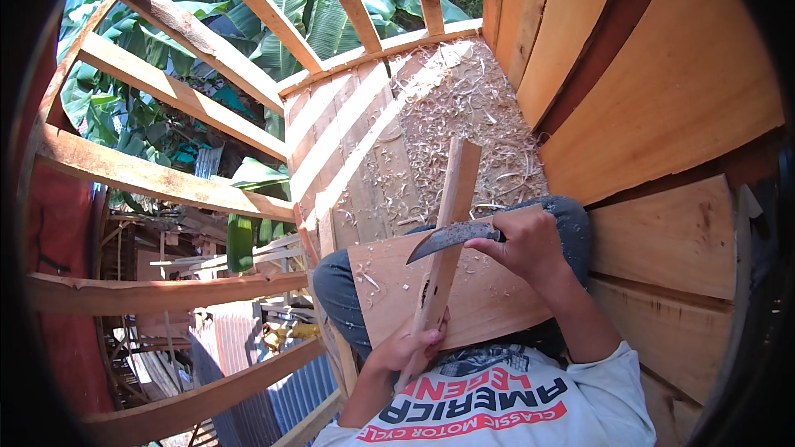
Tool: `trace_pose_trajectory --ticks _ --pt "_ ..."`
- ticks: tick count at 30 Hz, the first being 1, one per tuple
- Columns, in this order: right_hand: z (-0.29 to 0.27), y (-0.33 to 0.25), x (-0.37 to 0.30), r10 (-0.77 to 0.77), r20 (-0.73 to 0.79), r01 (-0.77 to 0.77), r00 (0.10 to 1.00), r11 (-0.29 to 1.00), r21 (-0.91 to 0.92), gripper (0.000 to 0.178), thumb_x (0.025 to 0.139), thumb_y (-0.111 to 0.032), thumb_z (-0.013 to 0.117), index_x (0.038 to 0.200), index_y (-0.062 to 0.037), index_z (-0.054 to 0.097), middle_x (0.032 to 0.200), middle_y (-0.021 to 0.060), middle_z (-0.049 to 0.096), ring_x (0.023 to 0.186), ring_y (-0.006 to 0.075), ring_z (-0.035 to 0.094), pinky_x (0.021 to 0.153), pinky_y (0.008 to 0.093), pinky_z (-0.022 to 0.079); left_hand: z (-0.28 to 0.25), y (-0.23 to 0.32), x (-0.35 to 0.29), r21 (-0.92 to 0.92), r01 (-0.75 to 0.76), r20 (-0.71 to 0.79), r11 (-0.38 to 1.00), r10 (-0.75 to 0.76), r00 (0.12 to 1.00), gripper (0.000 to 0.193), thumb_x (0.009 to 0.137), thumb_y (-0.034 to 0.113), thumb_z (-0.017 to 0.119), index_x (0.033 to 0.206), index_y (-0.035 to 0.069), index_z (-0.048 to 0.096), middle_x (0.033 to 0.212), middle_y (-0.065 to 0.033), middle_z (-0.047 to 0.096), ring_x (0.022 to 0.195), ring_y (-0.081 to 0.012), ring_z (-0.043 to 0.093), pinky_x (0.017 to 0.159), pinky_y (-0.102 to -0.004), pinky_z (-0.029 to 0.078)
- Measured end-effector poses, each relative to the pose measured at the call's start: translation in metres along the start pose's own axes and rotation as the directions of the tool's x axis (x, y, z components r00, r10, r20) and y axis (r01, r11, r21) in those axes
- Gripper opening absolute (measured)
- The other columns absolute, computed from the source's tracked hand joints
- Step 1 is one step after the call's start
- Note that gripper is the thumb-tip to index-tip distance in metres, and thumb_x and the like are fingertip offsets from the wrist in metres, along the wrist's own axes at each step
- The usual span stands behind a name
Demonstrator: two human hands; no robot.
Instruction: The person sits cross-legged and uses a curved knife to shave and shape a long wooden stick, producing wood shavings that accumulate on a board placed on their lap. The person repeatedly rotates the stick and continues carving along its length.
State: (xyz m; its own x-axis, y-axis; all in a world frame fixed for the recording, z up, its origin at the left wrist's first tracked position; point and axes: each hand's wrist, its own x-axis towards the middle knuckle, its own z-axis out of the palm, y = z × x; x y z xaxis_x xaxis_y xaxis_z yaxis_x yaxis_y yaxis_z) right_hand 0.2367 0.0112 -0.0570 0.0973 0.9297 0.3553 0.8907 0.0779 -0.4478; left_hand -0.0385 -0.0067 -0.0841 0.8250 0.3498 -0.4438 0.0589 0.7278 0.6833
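Observation:
My left hand (411, 343) is closed round the lower end of a squared wooden stick (448, 240), which slants up and away from me. Dark gouged spots show along its lower left edge. In my right hand (523, 242) is the handle of a curved, dark-bladed knife (439, 239), my thumb laid along the blade's base. The blade crosses over the stick, its tip pointing left; whether it touches the wood I cannot tell. A flat wooden board (489, 298) rests across my lap beneath both, with a few shavings on it.
Curled wood shavings (472, 116) cover much of the plank floor (344, 149) ahead. An open railing of wooden bars (182, 103) curves round the left and front. Board walls (662, 74) rise at the right. Banana leaves (290, 8) and corrugated sheets (228, 339) lie beyond the railing.

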Motion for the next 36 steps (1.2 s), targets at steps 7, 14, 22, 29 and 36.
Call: trace_pose_trajectory --ticks 7,14,22,29,36 --pt "-0.007 0.033 0.022 0.057 -0.114 -0.074 0.992 0.986 -0.152 0.065 0.075 -0.070 0.061 0.053 -0.0095 0.052 0.048 0.0077 0.050 0.044 0.0262 0.056 0.042 0.0357 0.042 0.000 -0.003 -0.001 0.083 0.010 0.037 0.997 -0.013 0.999 0.044 0.090 0.030 0.058 0.119 0.001 0.041 0.080 -0.0014 0.044 0.064 -0.0097 0.046 0.056 -0.0229 0.039" --pt "-0.021 0.059 0.052 0.374 -0.182 -0.388 0.909 0.920 -0.048 0.066 0.083 -0.066 0.056 0.059 -0.0045 0.057 0.049 0.0131 0.050 0.050 0.0322 0.058 0.046 0.0402 0.043 -0.003 -0.009 -0.004 0.071 0.010 0.080 0.997 -0.016 0.997 0.043 0.090 0.030 0.059 0.117 0.002 0.041 0.082 -0.0013 0.044 0.063 -0.0089 0.045 0.055 -0.0220 0.039" --pt "-0.007 0.004 0.014 0.010 0.071 -0.013 0.997 0.999 0.035 0.062 0.080 -0.065 0.061 0.055 -0.0079 0.053 0.047 0.0103 0.048 0.050 0.0297 0.059 0.047 0.0378 0.044 -0.008 -0.007 0.001 -0.108 0.009 0.139 0.994 0.006 0.990 0.045 0.089 0.032 0.060 0.117 0.002 0.041 0.082 -0.0020 0.045 0.062 -0.0090 0.045 0.055 -0.0222 0.038" --pt "-0.007 0.030 0.037 0.164 -0.109 -0.171 0.980 0.984 -0.056 0.066 0.081 -0.068 0.057 0.056 -0.0064 0.054 0.049 0.0128 0.050 0.052 0.0345 0.058 0.048 0.0420 0.044 -0.006 -0.013 -0.001 0.051 0.051 0.130 0.997 -0.057 0.990 0.046 0.089 0.034 0.060 0.117 0.003 0.041 0.088 -0.0015 0.043 0.066 -0.0088 0.044 0.057 -0.0222 0.038" --pt "-0.035 0.071 0.039 0.482 -0.123 -0.480 0.868 0.876 0.045 0.069 0.087 -0.065 0.051 0.062 -0.0011 0.057 0.053 0.0162 0.053 0.055 0.0378 0.057 0.050 0.0421 0.042 -0.009 -0.016 -0.003 -0.045 0.027 0.109 0.999 -0.022 0.994 0.047 0.089 0.034 0.061 0.117 0.003 0.041 0.086 -0.0004 0.043 0.065 -0.0069 0.042 0.057 -0.0209 0.037"
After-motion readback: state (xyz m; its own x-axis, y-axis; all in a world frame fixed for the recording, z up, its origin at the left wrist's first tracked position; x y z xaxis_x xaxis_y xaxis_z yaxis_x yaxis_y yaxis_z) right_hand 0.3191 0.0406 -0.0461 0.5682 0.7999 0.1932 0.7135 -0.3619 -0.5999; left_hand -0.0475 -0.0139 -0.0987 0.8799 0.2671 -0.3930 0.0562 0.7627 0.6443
